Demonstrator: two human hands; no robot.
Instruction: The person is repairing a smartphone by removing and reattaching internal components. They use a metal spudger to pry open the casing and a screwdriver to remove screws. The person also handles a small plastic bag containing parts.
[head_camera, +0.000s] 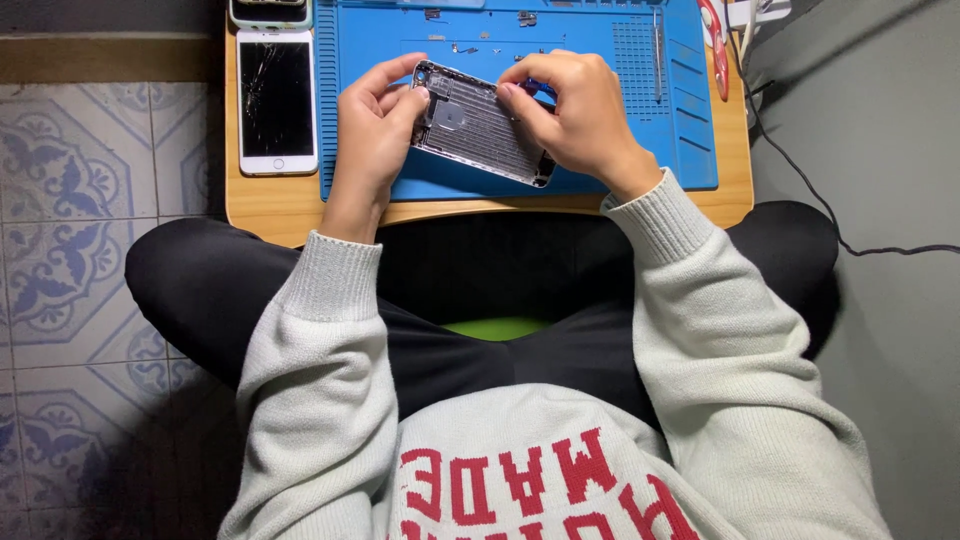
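Pale knit sleeves (320, 330) and crossed dark legs fill the near view, and beyond them a low wooden counter (262, 205) carries a blue work mat (600, 110), the landmark for the rest. Over the mat's near middle, 2 hands pinch a gutted phone shell (478, 125), the left hand (372, 130) gripping its left end and the right hand (578, 115) its top edge, probably to steady it tilted, bare grey metal insides upward. Left of the mat lies a white phone (276, 100) with a cracked dark screen.
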